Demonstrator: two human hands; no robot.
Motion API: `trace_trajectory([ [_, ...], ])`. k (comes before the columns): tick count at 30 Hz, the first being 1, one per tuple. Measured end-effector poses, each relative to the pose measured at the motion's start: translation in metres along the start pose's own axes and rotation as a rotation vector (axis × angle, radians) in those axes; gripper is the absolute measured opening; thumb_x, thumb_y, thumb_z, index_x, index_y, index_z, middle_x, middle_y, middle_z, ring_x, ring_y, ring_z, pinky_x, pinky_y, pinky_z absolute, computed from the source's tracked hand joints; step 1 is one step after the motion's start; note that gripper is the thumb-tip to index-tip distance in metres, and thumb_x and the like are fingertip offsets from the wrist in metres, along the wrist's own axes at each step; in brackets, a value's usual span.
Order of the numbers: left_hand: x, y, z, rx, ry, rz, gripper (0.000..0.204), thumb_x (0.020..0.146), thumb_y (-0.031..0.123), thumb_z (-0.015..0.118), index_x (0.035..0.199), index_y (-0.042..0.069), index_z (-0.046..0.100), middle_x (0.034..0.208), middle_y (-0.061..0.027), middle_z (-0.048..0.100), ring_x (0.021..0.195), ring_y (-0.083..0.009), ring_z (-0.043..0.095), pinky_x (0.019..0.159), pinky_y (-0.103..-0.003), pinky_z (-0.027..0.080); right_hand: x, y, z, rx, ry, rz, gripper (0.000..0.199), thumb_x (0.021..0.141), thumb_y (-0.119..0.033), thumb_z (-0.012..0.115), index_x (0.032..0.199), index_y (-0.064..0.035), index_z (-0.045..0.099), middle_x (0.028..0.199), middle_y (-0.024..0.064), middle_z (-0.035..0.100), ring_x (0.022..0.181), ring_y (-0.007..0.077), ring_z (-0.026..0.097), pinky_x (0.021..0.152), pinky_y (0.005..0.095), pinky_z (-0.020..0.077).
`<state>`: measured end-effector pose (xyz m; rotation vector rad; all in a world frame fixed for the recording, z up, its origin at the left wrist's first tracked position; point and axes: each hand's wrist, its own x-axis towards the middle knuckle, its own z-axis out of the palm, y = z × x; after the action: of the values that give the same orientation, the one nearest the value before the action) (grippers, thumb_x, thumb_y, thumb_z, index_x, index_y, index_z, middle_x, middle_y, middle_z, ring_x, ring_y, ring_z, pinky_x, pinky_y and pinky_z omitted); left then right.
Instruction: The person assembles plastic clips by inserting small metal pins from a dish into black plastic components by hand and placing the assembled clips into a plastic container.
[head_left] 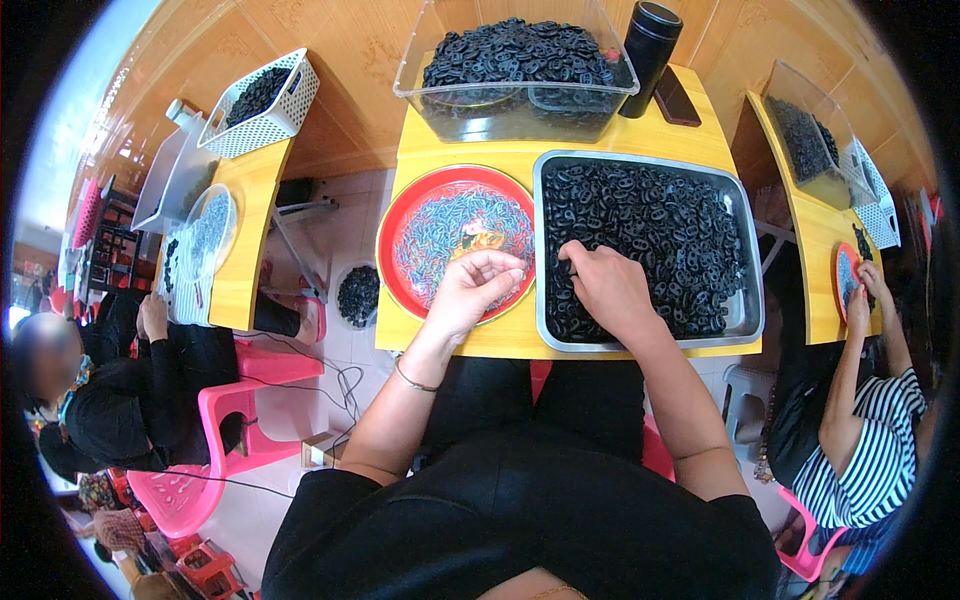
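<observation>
Right hand (610,292) curls over black pieces (690,235), apparently picking; left hand's (468,292) fingertips nearly meet; any pinch unclear; lifting likely calls for precision.

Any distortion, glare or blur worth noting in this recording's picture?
Head view: fisheye bending, strongest toward the dark rim, with the left side table and right side table looking slanted; head view, upper left: washed-out brightness; head view: glints on the metal tray; head view: a smeared patch over the left co-worker, while the left hand and right hand look fairly sharp.
</observation>
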<state>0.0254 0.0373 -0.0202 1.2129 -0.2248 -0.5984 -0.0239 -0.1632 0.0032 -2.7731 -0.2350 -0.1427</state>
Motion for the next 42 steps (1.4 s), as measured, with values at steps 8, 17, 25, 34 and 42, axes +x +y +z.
trace_trajectory([
  [8,-0.001,0.003,0.002,-0.020,-0.007,-0.029,0.013,0.081,0.001,0.059,0.094,0.000,0.060,0.086,-0.0048,0.063,0.077,-0.0076,0.058,0.072,-0.019,0.046,0.001,0.005,0.003,-0.056,0.025,-0.045,0.022,0.072,-0.005,0.051,0.094,-0.0095,0.054,0.069,0.0074,0.060,0.072,0.0230,0.057,0.056,0.0348,0.0476],
  [17,-0.002,0.000,0.007,-0.065,-0.007,-0.022,0.012,0.080,0.000,0.059,0.091,-0.001,0.060,0.085,-0.0051,0.063,0.078,-0.0083,0.058,0.074,-0.020,0.047,0.002,-0.001,0.001,-0.135,-0.012,-0.081,0.019,0.072,-0.007,0.051,0.091,-0.0087,0.052,0.069,0.0067,0.059,0.073,0.0229,0.055,0.055,0.0350,0.0473],
  [25,-0.006,0.002,0.007,-0.073,0.004,-0.061,0.011,0.080,0.000,0.059,0.090,0.000,0.060,0.085,-0.0052,0.063,0.078,-0.0080,0.059,0.072,-0.019,0.046,0.004,0.003,-0.001,-0.074,-0.035,-0.087,0.020,0.071,-0.006,0.053,0.091,-0.0093,0.052,0.072,0.0071,0.059,0.075,0.0238,0.056,0.060,0.0358,0.0476],
  [34,-0.005,-0.004,0.009,-0.102,0.015,-0.051,0.010,0.080,0.001,0.059,0.091,0.000,0.060,0.086,-0.0066,0.063,0.080,-0.0095,0.059,0.072,-0.020,0.047,-0.008,0.001,-0.018,0.294,0.104,-0.052,0.009,0.076,-0.010,0.057,0.083,-0.0081,0.061,0.078,0.0069,0.057,0.074,0.0238,0.055,0.063,0.0339,0.0464],
  [42,0.000,-0.011,0.026,-0.103,-0.047,-0.018,0.010,0.080,0.001,0.059,0.090,0.000,0.061,0.086,-0.0061,0.064,0.078,-0.0101,0.059,0.071,-0.022,0.047,-0.026,-0.001,0.003,1.088,0.112,0.229,0.012,0.083,-0.003,0.053,0.094,-0.0015,0.059,0.081,0.0018,0.057,0.075,0.0077,0.055,0.064,0.0203,0.0443],
])
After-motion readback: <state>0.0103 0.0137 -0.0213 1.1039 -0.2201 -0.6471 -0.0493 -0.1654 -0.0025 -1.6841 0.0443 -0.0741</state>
